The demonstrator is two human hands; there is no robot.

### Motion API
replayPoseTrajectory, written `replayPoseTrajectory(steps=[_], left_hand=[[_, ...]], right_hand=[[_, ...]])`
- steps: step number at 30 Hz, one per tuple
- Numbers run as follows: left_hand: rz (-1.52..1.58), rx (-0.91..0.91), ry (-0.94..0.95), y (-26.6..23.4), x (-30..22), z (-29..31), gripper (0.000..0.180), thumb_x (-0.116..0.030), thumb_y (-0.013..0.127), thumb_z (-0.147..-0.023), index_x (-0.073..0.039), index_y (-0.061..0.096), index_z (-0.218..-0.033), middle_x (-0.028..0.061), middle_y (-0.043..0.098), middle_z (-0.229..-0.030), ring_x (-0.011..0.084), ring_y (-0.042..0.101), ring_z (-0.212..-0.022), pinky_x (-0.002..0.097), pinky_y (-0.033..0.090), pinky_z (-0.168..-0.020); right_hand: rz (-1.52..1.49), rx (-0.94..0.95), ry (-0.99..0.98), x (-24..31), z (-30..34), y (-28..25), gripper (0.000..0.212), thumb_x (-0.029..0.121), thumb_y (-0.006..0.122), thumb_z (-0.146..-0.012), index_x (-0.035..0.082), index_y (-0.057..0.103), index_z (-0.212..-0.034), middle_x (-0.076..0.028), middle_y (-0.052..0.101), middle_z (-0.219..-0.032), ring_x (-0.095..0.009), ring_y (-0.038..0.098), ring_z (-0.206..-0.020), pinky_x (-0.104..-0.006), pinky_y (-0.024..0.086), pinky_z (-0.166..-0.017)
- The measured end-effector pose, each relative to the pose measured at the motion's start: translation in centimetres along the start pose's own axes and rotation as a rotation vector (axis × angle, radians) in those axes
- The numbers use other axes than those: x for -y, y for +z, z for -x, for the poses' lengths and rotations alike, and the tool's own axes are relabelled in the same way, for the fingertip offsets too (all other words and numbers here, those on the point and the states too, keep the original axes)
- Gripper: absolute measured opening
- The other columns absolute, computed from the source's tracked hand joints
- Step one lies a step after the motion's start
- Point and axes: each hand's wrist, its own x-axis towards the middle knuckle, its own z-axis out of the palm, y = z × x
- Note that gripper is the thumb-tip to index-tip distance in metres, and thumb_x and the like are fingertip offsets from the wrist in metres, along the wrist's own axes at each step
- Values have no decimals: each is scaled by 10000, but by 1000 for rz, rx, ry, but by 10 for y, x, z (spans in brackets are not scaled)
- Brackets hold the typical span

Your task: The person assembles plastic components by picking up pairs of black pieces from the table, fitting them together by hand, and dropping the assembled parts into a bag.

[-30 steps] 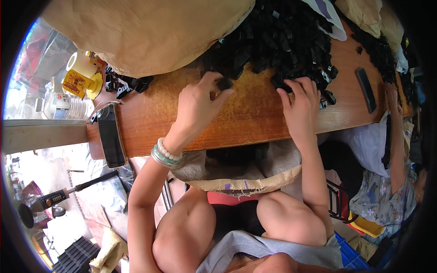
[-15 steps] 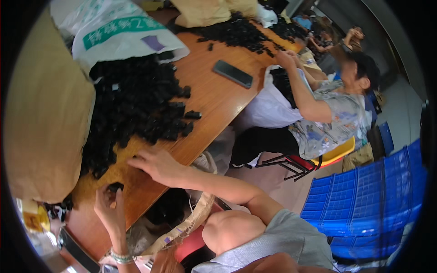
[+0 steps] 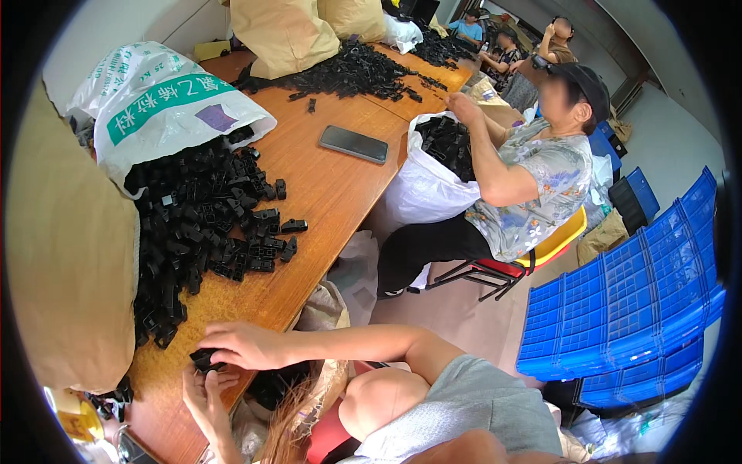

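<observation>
A small black plastic part (image 3: 205, 360) is held up between my hands, over the near edge of the wooden table. My left hand (image 3: 207, 400) grips it from below, its fingers and thumb curled about it. From above, my right hand (image 3: 246, 346) closes its fingertips on the same part. The fingers cover much of it, so its full shape is hidden. Just beyond my hands a large heap of similar black plastic parts (image 3: 193, 224) spreads over the wooden table (image 3: 325, 209).
A white-and-green sack (image 3: 174, 104) lies open at the heap; a tall brown paper sack (image 3: 73, 255) stands left. A dark phone (image 3: 353, 145) rests on the table. To the right, a seated co-worker (image 3: 533, 166) handles a white sack (image 3: 423, 189) of black parts. Blue crates (image 3: 618, 294) stand behind.
My right hand has come from the table beside the heap to the black part in my left hand, and both now touch it. The view has shifted.
</observation>
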Motion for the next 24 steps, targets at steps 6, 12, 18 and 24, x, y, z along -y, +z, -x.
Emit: replayPoseTrajectory(steps=[6,12,18,24], left_hand=[[60,42,-28,-3,-1,3,239,-78,455,-960,88,471,-1132,165,611,-867,216,663,-694,309,571,-645],[23,14,142,-2,1,5,272,-144,523,-962,91,504,-1098,141,615,-877,196,657,-702,297,563,-654],[-39,31,19,-3,-16,9,302,-133,571,-945,91,495,-1134,134,614,-839,185,656,-668,273,548,-627],[-125,-69,88,6,-8,14,284,-98,519,-961,79,471,-1178,141,611,-837,180,652,-648,262,525,-586]], right_hand=[[27,-58,-180,-2,3,2,278,100,635,-858,-27,585,-1100,-143,533,-963,-328,552,-889,-415,456,-765],[120,-49,-226,2,6,4,291,106,673,-825,-9,607,-1084,-130,540,-961,-311,543,-899,-400,454,-785],[35,-48,-206,2,9,5,291,89,690,-797,-1,616,-1064,-122,536,-949,-312,539,-906,-406,451,-789],[155,13,-245,12,7,0,302,67,692,-791,4,615,-1077,-111,542,-981,-311,536,-953,-418,452,-810]])
